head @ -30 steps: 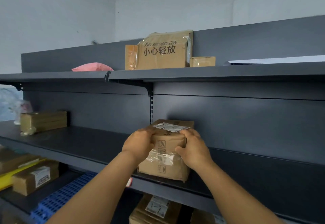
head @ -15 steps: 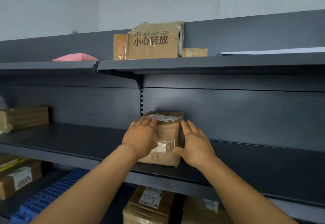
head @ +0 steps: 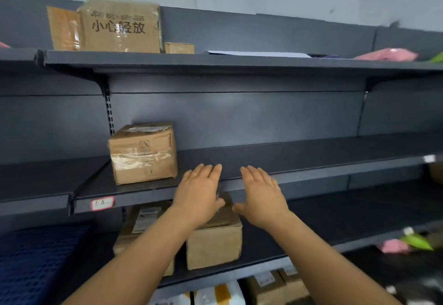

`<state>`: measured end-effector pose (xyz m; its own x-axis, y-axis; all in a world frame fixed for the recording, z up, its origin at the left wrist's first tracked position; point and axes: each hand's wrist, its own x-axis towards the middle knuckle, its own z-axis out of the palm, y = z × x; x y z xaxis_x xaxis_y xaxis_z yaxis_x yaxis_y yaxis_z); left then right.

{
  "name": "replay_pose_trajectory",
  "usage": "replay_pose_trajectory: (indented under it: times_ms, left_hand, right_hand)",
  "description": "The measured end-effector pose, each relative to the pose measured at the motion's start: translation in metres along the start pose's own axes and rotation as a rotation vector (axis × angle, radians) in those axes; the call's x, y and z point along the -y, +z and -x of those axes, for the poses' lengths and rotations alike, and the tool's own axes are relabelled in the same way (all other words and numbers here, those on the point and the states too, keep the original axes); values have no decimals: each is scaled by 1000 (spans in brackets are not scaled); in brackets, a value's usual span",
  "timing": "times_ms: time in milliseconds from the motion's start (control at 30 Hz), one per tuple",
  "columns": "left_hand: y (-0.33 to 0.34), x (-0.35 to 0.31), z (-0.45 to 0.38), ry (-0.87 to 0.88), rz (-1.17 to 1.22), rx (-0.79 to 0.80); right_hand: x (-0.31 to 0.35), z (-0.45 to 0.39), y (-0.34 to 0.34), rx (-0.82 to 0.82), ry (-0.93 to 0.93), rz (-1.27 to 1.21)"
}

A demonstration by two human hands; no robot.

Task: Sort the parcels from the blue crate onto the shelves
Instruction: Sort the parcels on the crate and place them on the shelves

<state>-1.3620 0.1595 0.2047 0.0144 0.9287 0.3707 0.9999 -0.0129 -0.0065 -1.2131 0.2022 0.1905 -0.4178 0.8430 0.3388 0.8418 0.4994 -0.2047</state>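
Note:
A taped brown cardboard parcel (head: 143, 152) with a white label on top stands on the dark middle shelf (head: 299, 158), against the back panel. My left hand (head: 199, 193) and my right hand (head: 261, 195) hover open and empty in front of the shelf edge, to the right of the parcel and apart from it. Fingers are spread, palms face down. A blue slotted crate (head: 36, 261) shows at the lower left, only partly in view.
The top shelf (head: 215, 61) carries a large printed carton (head: 122, 25), a small box (head: 179, 48), a flat white sheet and a pink bag (head: 386, 54). Below my hands stand two brown boxes (head: 213, 244). More parcels lie on the lowest level.
Both hands let go of the parcel and pulled back to the right. The parcel now stands alone on the middle shelf. The view swung rightward.

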Motion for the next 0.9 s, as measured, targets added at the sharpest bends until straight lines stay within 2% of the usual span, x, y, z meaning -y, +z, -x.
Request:
replay_pose_trajectory:
  times_ms: [433, 700, 900]
  left_hand:
    - [41, -179, 26, 423, 208, 108]
    - [52, -318, 61, 689, 288, 125]
    - [55, -427, 108, 843, 307, 156]
  right_hand:
    - [-119, 159, -35, -50, 443, 125]
    - [-200, 275, -64, -59, 725, 197]
    - [-255, 381, -90, -57, 872, 229]
